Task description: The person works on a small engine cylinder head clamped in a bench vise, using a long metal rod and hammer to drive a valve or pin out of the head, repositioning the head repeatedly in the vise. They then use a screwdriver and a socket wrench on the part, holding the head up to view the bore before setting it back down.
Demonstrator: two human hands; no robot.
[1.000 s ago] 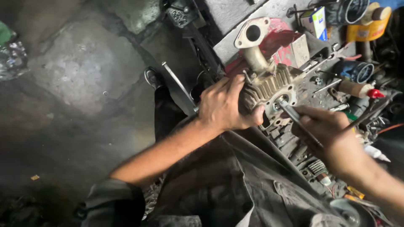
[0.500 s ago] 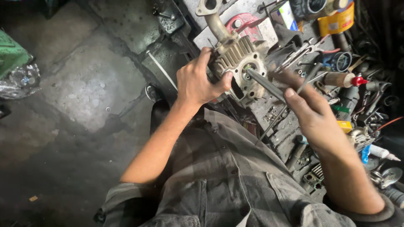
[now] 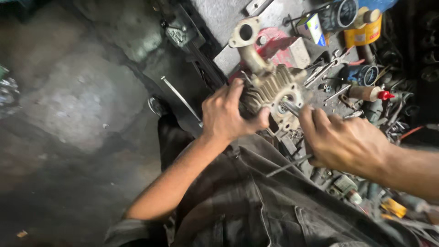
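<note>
My left hand (image 3: 228, 115) grips a finned metal engine cylinder (image 3: 273, 88) from its left side and holds it up over my lap. A curved pipe with a flat flange (image 3: 245, 35) rises from the cylinder's top. My right hand (image 3: 343, 142) is closed around a thin metal tool (image 3: 290, 107). The tool's tip sits in the round opening on the cylinder's face, and its other end (image 3: 286, 167) sticks out below my fist.
A cluttered workbench (image 3: 347, 77) lies beyond the cylinder with spanners, a red-capped bottle (image 3: 369, 93), a yellow container (image 3: 363, 33) and a small box (image 3: 311, 28). A long metal rod (image 3: 180, 99) lies on the dark concrete floor (image 3: 73, 105) at left.
The view has shifted, so the cylinder and both hands sit lower and more to the centre. My right hand has closed in on the cylinder with the tool now in its opening.
</note>
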